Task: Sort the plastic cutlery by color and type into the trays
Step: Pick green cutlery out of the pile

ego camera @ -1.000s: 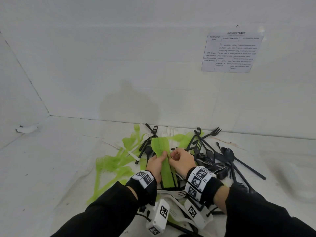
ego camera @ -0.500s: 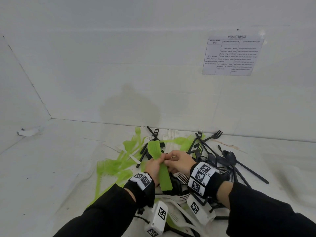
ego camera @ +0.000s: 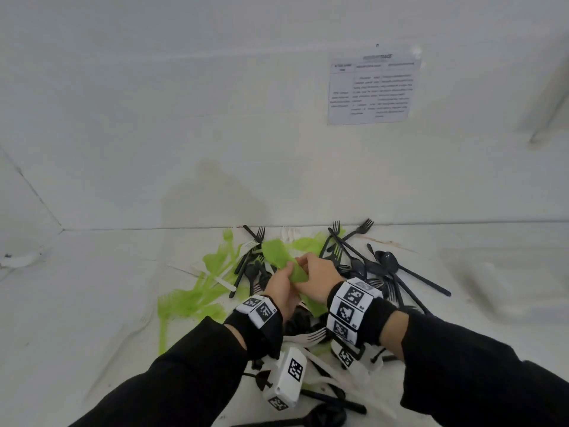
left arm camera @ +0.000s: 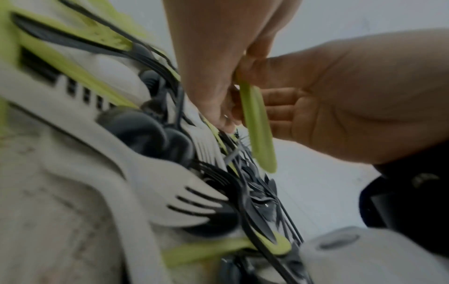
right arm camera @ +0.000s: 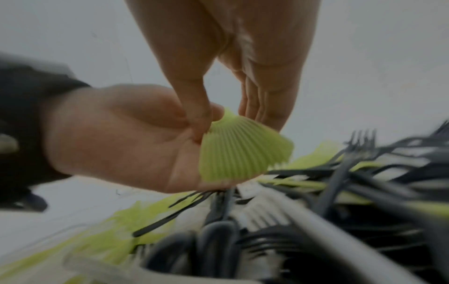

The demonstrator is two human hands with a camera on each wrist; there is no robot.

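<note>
1. So the green cutlery stack (ego camera: 284, 266) is being held up just above the mixed pile (ego camera: 348, 272), between both hands, with the fanned ends pointing away toward the wall. In the right wrist view the fan (right arm camera: 243, 151) is showing lots of thin ribs, so I'm guessing a bunch of nested pieces rather than one. Can't tell if they're forks or knives.

2. Handling-wise I'm betting it's super light, thin and a bit bendy, and the smooth pieces are probably wanting to slide against each other. Grabbing around the middle of the handles, where the stack is narrowest, looks like the safest spot; pinching only the fan end is probably asking for a spill.

3. Left hand (ego camera: 278, 286) is cradling the stack from below, fingers curling around it, palm facing up in the right wrist view.

4. Right hand (ego camera: 318, 280) is coming in from the top, thumb and fingertips pinching the stack's edge, the handle end (left arm camera: 261, 134) sticking out below.

5. Both wrists are hovering close together over the pile. No trays are showing in any view.
</note>
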